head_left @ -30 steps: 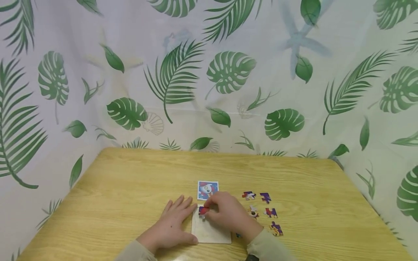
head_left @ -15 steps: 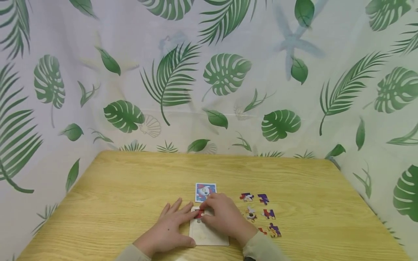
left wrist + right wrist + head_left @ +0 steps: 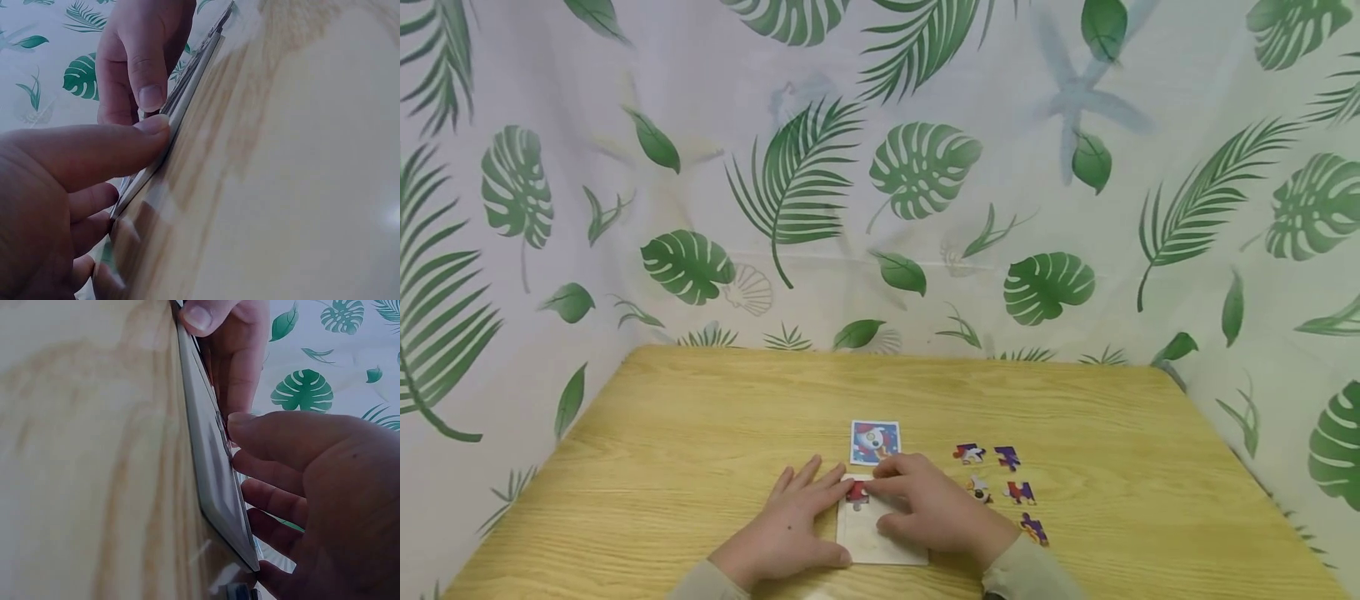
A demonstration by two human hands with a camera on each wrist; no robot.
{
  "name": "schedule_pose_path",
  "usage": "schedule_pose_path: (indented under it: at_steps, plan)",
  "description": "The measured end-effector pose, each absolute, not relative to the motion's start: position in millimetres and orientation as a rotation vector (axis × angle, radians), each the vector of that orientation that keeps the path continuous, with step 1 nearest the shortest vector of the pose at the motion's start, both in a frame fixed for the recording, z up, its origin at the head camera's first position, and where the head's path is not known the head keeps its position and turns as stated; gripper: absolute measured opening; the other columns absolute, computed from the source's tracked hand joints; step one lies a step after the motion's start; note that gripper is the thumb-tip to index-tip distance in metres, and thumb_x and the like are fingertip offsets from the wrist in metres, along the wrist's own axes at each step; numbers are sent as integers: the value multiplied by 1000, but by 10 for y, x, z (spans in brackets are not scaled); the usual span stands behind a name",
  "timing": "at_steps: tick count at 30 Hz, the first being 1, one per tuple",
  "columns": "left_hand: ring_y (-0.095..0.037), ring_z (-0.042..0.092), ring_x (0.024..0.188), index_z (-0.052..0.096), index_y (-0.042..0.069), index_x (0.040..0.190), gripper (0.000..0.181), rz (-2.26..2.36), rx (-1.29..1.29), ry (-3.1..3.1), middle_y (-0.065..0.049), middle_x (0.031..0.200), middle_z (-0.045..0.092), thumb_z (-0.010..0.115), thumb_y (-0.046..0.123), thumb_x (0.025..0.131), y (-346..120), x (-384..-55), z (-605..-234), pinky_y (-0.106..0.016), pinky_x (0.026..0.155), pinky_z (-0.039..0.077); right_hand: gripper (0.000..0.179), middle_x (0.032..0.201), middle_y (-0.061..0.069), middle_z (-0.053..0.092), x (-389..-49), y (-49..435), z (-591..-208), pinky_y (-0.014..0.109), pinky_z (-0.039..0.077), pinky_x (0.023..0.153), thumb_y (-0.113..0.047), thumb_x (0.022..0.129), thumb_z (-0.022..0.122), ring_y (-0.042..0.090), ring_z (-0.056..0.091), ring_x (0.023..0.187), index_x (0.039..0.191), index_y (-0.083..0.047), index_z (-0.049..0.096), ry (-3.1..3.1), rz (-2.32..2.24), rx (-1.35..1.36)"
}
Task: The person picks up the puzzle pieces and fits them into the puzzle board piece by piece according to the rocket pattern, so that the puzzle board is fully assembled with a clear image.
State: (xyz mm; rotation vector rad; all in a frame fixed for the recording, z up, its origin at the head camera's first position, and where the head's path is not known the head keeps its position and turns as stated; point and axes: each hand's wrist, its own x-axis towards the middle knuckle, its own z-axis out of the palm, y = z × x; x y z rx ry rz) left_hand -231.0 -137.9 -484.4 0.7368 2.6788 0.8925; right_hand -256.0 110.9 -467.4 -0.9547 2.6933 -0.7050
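A red and purple jigsaw piece [image 3: 857, 494] lies flat in the upper left corner of a pale square puzzle board [image 3: 872, 543]. My left hand [image 3: 793, 525] is spread along the board's left side, its index fingertip at the piece and its thumb at the lower left edge. Over the board's right half, my right hand [image 3: 936, 512] has its index fingertip on the right side of the piece, the thumb standing apart from it. In the right wrist view the board [image 3: 209, 469] appears edge-on between both hands.
A small picture card [image 3: 875, 442] of a white rocket lies just behind the board. Several loose jigsaw pieces [image 3: 1019, 492] lie to the right of it, some partly hidden by my right hand. A leaf-patterned curtain [image 3: 820, 308] hangs behind the wooden table [image 3: 700, 408].
The piece, earlier pinched in my right hand, has come down into the board's upper left corner. My right thumb has moved off it. The left index finger has shifted onto the corner.
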Motion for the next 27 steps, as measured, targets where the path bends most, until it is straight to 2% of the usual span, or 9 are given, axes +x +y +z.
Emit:
schedule_pose_path:
  at_steps: [10,17,23,27]
  plan:
    - [-41,11,152,48,14,152,91,867,773,2715,-7,162,33,77,59,78,-1363,-2283,-4829,-66,117,-1,49,141,-1,52,-2553,1136,-4679,50,39,110,-34,94,70,23,45,133,140,-19,63,2697,-726,-979]
    - [-41,11,152,48,14,152,92,863,782,2712,-7,162,33,77,60,78,-1359,-2274,-4845,-66,117,0,49,143,1,55,-2587,1209,-4667,56,39,110,-42,96,67,29,47,136,139,-19,64,2670,-824,-896]
    - [-40,11,152,48,13,152,91,874,782,2727,-7,162,33,77,58,78,-1370,-2279,-4858,-66,117,0,47,140,-3,57,-2666,1326,-4619,52,44,106,-42,97,66,23,53,129,139,-20,64,2646,-939,-846]
    - [-41,12,152,47,12,153,93,893,793,2714,-8,162,34,77,59,78,-1371,-2279,-4860,-67,117,0,44,136,-4,58,-2718,1461,-4607,54,44,106,-40,97,68,24,53,128,136,-19,65,2703,-978,-792]
